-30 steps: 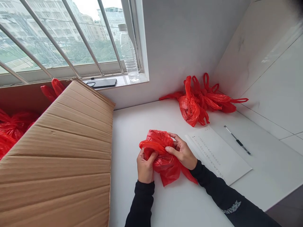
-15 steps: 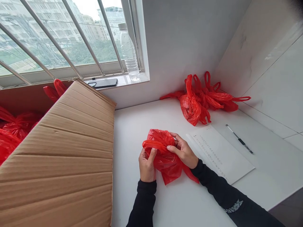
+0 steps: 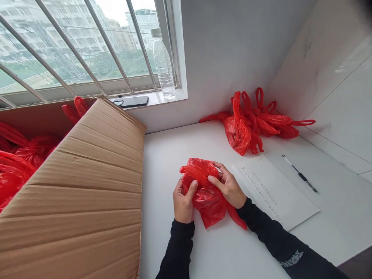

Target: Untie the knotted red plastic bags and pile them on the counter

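Observation:
A crumpled red plastic bag (image 3: 207, 197) is held between both hands over the white table (image 3: 165, 151). My left hand (image 3: 185, 199) grips its left side, thumb on top and fingers mostly hidden behind the plastic. On the upper right side, my right hand (image 3: 228, 188) pinches the bag with its thumb pressed on the folds and fingers behind. A loose strip of the bag hangs down below my right wrist. What the bag contains, if anything, cannot be made out.
A cardboard box (image 3: 87, 193) with red bags (image 3: 31, 151) inside stands left. Tied red bags (image 3: 247, 128) lie against the wall. A written paper pad (image 3: 279, 193) and a pen (image 3: 300, 174) lie right. A bottle (image 3: 164, 66) and a phone (image 3: 133, 101) rest on the windowsill.
The left thumb has shifted over the bag's front, and the strip across its top has moved slightly. The whole view has shifted, so the surroundings appear a little farther right.

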`<state>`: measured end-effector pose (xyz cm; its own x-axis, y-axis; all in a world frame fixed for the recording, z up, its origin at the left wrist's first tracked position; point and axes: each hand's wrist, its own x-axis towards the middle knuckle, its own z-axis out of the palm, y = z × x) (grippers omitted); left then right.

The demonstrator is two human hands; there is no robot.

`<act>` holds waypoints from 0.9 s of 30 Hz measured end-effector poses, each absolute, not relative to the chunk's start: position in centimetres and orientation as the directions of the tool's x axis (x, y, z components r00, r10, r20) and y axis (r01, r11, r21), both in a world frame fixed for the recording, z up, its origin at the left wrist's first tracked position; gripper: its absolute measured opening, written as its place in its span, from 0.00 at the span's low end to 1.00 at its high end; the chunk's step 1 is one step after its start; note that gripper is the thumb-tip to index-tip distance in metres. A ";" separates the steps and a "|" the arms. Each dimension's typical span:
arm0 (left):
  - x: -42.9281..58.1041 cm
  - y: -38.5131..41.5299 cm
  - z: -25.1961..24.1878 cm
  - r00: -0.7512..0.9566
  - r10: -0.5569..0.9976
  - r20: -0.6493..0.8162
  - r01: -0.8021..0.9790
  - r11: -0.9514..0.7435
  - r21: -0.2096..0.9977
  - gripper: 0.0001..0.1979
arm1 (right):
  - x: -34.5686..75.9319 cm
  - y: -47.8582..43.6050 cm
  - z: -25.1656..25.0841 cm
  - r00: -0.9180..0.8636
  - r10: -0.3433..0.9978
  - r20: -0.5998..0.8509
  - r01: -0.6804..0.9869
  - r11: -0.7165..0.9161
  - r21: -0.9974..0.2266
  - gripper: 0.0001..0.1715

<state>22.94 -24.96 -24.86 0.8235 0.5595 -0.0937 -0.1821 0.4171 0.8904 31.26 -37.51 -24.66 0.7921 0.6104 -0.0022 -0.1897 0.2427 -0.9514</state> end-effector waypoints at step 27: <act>22.6 -24.8 -24.8 0.896 0.442 -0.038 -0.154 0.390 0.908 0.27 | 31.2 -37.2 -24.5 0.891 0.449 0.069 -0.110 0.362 -0.925 0.13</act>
